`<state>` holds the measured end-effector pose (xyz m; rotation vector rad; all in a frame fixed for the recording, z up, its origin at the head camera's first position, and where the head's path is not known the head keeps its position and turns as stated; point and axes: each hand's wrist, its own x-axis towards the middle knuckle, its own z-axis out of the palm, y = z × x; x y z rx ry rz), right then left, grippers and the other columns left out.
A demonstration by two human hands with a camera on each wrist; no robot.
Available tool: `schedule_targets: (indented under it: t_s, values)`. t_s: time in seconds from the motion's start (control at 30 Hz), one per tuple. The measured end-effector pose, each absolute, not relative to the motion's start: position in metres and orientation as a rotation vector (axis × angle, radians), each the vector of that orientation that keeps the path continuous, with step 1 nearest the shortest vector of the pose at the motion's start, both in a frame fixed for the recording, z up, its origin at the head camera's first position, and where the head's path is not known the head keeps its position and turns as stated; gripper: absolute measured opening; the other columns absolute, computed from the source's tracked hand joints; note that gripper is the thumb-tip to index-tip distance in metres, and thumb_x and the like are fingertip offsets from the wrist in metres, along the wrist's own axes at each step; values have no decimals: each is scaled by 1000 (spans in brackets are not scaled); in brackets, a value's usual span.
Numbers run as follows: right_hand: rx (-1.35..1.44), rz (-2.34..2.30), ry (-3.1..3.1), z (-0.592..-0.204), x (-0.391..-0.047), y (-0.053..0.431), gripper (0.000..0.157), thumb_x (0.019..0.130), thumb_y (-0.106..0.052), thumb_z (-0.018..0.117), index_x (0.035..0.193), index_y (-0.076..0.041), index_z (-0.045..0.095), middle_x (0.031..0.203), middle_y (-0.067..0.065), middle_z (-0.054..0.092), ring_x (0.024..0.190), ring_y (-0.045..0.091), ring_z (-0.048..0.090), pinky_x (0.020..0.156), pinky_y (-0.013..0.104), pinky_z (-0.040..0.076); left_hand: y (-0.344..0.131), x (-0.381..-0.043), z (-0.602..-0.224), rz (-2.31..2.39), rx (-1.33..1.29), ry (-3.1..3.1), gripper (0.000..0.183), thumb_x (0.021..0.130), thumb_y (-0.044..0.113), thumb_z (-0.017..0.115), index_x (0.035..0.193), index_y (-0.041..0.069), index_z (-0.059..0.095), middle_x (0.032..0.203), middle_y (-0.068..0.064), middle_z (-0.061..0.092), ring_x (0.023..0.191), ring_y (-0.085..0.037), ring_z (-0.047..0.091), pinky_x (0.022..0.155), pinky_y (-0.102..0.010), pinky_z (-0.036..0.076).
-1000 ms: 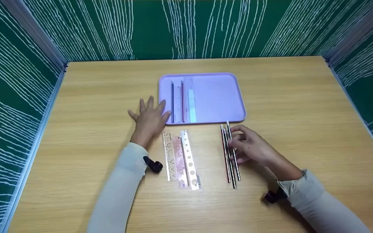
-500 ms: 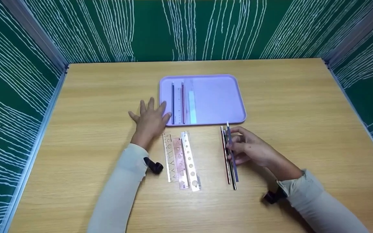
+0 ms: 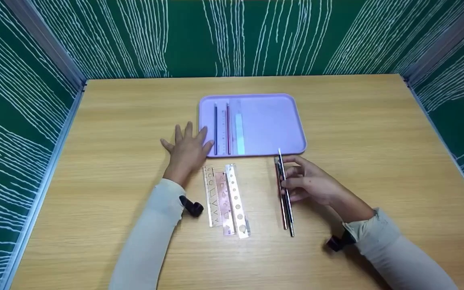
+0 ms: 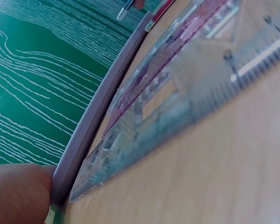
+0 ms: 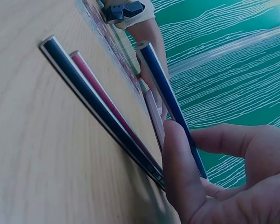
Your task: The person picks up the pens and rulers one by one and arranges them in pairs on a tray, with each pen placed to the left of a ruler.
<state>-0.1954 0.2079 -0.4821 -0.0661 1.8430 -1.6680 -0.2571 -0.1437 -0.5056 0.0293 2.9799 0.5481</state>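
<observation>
From the head camera: your right hand (image 3: 310, 183) pinches a blue pencil (image 3: 283, 177) and holds it tilted above the two pencils (image 3: 285, 213) left on the wooden surface (image 3: 377, 133), its far tip reaching toward the near rim of the lilac tray (image 3: 272, 121). Your left hand (image 3: 187, 148) lies flat and relaxed on the surface, thumb against the tray's left edge, grasping nothing. The tray already carries a blue pencil (image 3: 215, 129), a red pencil (image 3: 228, 129) and a pale ruler (image 3: 239, 129), side by side. Three stencil rulers (image 3: 226, 199) lie on the surface just right of your left forearm (one clear, one pinkish, one with round holes). Judged from that spread, the sorting looks well short of halfway: three pieces in, one in the air, five on the surface.

From the left wrist camera: the tray's rim (image 4: 100, 100) runs diagonally, with the edge of your left hand (image 4: 16, 193) touching it at lower left. The stencil rulers (image 4: 177, 88) fill the middle, blurred by closeness; pencil ends (image 4: 151, 9) show at the top.

From the right wrist camera: your thumb (image 5: 182, 172) and curled fingers (image 5: 233, 140) grip the blue pencil (image 5: 165, 93), raised clear of the surface at its near end. Beneath it a dark striped pencil (image 5: 93, 102) and a red pencil (image 5: 109, 107) lie touching each other (neither lifted).
</observation>
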Motion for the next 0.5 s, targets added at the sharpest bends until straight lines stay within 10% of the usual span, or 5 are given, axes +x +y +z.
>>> schedule_targets:
  t_s: [0.5]
  values:
    - [-24, -1709, 1846, -480, -213, 203, 66, 91, -5, 73, 147, -15, 39, 103, 5, 58, 86, 23, 71, 65, 37, 64, -142, -257, -504, 539, 10, 2971, 63, 104, 62, 37, 161, 35, 31, 173, -14, 10, 157, -49, -4, 104, -89, -8]
